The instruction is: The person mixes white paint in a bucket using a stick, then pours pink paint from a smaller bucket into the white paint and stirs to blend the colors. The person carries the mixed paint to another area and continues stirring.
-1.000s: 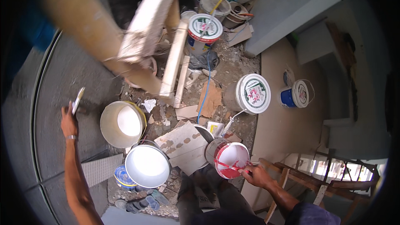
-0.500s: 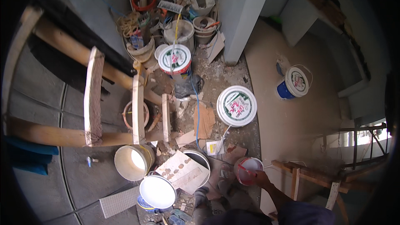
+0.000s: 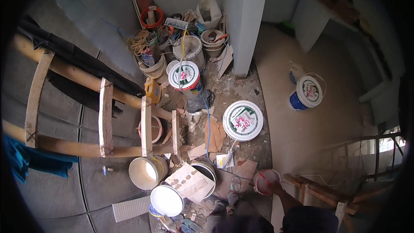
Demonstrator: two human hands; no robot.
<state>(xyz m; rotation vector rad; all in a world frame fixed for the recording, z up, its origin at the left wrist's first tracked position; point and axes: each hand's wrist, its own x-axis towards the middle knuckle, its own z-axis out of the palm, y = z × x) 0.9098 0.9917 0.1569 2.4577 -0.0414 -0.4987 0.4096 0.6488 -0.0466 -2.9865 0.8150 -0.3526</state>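
My right hand [image 3: 274, 187] reaches in from the lower right. Its fingers are closed at the near rim of a small pail [image 3: 261, 188] with a reddish rim and pale contents. A red strip crosses the pail's mouth near my fingers. At the lower edge, a pale brush-like thing [image 3: 165, 221] shows beside a white-lidded bucket [image 3: 167, 200]; what holds it, if anything, is hidden. My left hand cannot be made out. A stained board [image 3: 190, 182] lies across a dark-mouthed bucket [image 3: 209, 171], left of my feet.
A bamboo ladder [image 3: 105, 116] with wooden rungs crosses the left side. Lidded paint buckets [image 3: 243, 121] stand ahead, another [image 3: 308, 91] on the floor to the right. A blue cord [image 3: 208, 129] runs over rubble. Cluttered buckets [image 3: 188, 49] fill the far corner. Wooden framing [image 3: 319, 194] stands at right.
The view has shifted, so most things appear lower and slightly to the right. My right hand stays at the small pail. The pale brush-like thing has come into view at the lower edge.
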